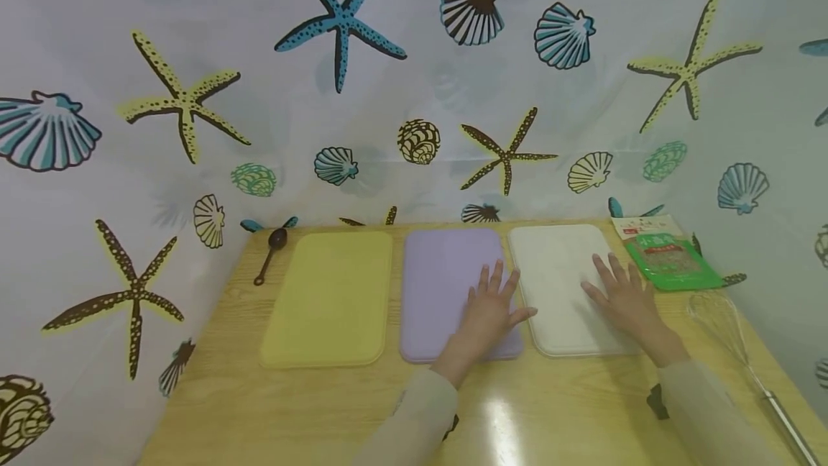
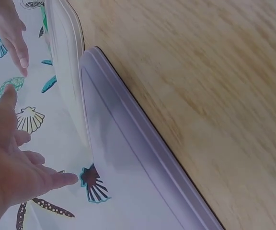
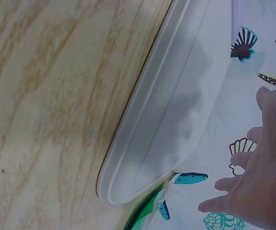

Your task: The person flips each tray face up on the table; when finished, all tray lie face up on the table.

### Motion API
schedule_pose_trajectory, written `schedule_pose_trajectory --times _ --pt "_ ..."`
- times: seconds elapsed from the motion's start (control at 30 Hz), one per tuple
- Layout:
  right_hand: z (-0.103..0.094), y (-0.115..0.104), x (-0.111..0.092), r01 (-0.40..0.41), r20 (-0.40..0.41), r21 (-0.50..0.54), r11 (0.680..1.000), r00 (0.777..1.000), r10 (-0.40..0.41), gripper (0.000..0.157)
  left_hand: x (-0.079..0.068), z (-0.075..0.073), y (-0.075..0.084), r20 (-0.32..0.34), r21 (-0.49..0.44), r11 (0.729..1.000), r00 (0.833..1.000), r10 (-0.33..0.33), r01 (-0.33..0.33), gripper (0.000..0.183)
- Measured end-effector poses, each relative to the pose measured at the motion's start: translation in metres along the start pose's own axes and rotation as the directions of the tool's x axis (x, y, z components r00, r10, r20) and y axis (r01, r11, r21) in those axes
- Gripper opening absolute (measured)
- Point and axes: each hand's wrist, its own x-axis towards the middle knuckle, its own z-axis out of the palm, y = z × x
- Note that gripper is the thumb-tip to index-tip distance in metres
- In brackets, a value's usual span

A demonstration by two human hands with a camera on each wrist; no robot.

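Observation:
My left hand point(image 1: 488, 313) is spread above the right part of a flat purple board point(image 1: 430, 279) with rounded corners. Over the right side of a matching white board point(image 1: 550, 297), my right hand point(image 1: 626, 300) reaches out with its fingers apart. In the left wrist view, the left hand point(image 2: 13, 165) holds nothing and a gap shows between it and the purple board point(image 2: 123, 129). The right wrist view likewise has the right hand point(image 3: 267, 163) off the white board point(image 3: 162, 115), which carries a soft shadow.
A yellow board point(image 1: 330, 300) lies at the left, with a dark brown spoon point(image 1: 268, 254) beyond it. A green and white packet point(image 1: 669, 254) lies at the back right. Along the right edge of the wooden table point(image 1: 310, 416) is a whisk point(image 1: 744, 351). A patterned curtain point(image 1: 388, 92) surrounds the table's back and sides.

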Motion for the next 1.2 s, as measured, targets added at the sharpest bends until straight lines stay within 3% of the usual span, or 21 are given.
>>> schedule_pose_trajectory --times 0.2,0.53,0.9,1.2 --pt "0.003 -0.001 0.002 -0.029 0.021 0.015 0.999 0.999 0.029 0.072 0.002 0.009 0.013 0.017 -0.056 0.998 1.000 0.017 -0.016 0.081" --pt "-0.004 0.002 0.001 -0.035 0.021 0.029 0.999 0.999 0.034 0.070 0.023 0.030 0.032 0.039 -0.122 0.993 0.999 0.015 -0.010 0.094" --pt "0.002 0.019 0.005 -0.007 0.002 0.045 0.999 1.000 0.007 0.070 0.016 0.035 0.047 0.070 -0.256 0.966 0.997 -0.012 0.029 0.101" --pt "0.003 0.026 0.009 -0.003 0.017 0.119 0.993 1.000 0.001 0.072 0.015 0.048 0.051 0.111 -0.267 0.963 0.994 -0.018 0.047 0.107"
